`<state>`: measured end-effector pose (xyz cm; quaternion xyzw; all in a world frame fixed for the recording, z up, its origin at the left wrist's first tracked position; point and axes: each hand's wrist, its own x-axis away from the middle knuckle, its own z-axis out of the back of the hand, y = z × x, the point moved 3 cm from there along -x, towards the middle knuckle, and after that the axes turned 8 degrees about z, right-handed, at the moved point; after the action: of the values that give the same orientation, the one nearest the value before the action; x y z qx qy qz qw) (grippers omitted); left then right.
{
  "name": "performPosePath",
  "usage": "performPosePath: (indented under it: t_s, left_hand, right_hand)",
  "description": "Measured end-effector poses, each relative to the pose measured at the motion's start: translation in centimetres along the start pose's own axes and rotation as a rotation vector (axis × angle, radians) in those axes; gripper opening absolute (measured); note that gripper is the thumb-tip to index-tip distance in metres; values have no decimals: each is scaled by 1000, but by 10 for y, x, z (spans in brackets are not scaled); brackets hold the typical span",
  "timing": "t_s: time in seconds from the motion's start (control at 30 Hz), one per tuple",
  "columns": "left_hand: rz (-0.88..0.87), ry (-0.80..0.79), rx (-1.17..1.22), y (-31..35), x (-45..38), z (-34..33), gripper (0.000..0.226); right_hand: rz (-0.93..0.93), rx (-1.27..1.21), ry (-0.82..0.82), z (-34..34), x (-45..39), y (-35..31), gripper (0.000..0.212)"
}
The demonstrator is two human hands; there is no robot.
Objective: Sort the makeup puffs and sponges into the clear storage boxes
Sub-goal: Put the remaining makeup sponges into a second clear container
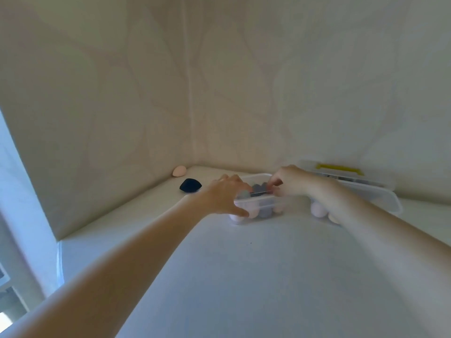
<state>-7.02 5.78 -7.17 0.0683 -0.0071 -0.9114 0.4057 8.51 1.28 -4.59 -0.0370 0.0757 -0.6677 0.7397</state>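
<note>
Two bare forearms enter from lower corners of frame, no sleeves visible on either. Left hand (pixel 225 195) bare: no ring, no glove, no watch or band at wrist. Right hand (pixel 291 181) likewise bare, wrist unadorned. Forearms slender, smooth, no visible marks or tattoos. Fingernails too blurred to judge polish or length. Wide-angle lens stretches near forearms, making them look broad toward frame edges. Rest of person outside view.

A white tabletop (pixel 244 276) runs into a corner between two cream walls (pixel 292 81) (faint leaf-like patterns show on them); a bright window (pixel 9 215) sits far left.
</note>
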Motion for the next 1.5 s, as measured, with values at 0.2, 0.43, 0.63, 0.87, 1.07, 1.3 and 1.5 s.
performPosePath:
  t_s: [0.2,0.43,0.63,0.87,1.07,1.3,1.5]
  left_hand:
    - [-30,124,-162,4,-3,-9,53]
    - [60,200,-61,9,-30,-7,34]
    - [91,198,-104,13,-45,-11,29]
    - [90,26,-68,-1,-58,3,21]
    - [123,18,-151,-1,-69,2,28]
    - [170,144,-177,-4,-91,-12,32]
    - [177,289,-137,8,-99,-21,47]
  right_hand:
    - [-55,195,77,-8,4,-7,22]
    - [-84,321,122,-9,-10,-3,21]
    - [-98,398,115,-13,-17,-1,21]
    - [-80,470,109,-15,-24,-10,25]
    - [-82,504,120,-20,-26,-21,30]
    - [-92,572,90,-29,-45,-11,31]
    - [-170,216,66,-18,-55,11,35]
